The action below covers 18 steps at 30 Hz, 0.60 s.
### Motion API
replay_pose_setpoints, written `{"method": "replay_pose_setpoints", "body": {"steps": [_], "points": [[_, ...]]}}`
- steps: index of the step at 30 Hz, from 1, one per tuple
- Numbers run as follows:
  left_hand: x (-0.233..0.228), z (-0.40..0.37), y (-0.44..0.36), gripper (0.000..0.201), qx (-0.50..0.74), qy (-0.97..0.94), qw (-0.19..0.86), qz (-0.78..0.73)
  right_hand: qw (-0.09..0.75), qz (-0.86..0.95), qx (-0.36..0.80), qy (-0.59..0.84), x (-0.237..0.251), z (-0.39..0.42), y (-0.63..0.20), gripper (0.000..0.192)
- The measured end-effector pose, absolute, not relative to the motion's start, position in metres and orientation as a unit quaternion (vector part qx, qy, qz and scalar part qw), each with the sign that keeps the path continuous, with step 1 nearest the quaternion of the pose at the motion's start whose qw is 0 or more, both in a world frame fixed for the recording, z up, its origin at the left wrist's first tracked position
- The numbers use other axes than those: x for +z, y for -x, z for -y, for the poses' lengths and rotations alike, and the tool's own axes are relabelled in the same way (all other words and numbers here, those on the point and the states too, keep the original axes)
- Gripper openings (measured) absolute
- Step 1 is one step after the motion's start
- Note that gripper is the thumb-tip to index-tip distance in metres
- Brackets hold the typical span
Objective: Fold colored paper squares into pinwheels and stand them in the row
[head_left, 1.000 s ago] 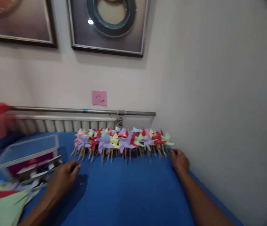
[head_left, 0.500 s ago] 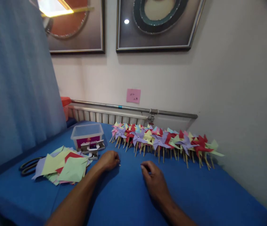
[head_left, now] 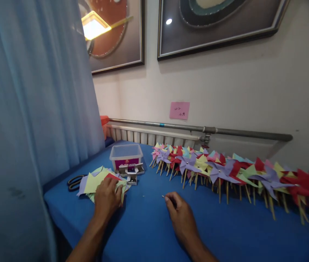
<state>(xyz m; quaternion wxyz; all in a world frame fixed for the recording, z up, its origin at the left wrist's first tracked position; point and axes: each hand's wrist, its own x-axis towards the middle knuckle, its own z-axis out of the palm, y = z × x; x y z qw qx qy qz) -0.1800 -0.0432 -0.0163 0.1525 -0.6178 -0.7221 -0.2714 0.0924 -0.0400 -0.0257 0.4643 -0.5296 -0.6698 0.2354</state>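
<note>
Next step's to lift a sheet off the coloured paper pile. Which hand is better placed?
Probably the left hand: its fingers are already at the paper pile. The right hand is well apart from it, over the blue surface, with its fingers curled.

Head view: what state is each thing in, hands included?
Left hand: resting on the paper sheets; grip unclear.
Right hand: curled, thumb and forefinger close together by a tiny pale thing; hold unclear.
Paper sheets: loose, overlapping.
Scissors: handles showing, blades hidden.
Plastic tub: open at the top.
Small boxes: open.
Pinwheels: assembled on sticks, crowded together.
Curtain: hanging in folds.
Pink note: flat against the wall.
</note>
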Motion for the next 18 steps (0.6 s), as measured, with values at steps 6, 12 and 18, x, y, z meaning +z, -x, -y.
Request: {"method": "replay_pose_setpoints", "body": {"steps": [6,12,18], "points": [[-0.031,0.07,0.199,0.047,-0.206,0.623,0.179,0.733,0.471,0.672,0.25,0.513,-0.026,0.038,-0.09,0.031],[-0.032,0.065,0.201,0.028,-0.211,0.624,0.167,0.734,0.466,0.667,0.249,0.525,-0.026,0.037,-0.091,0.03],[-0.032,0.068,0.205,0.025,-0.227,0.637,0.159,0.719,0.466,0.668,0.251,0.522,-0.027,0.037,-0.09,0.03]]}}
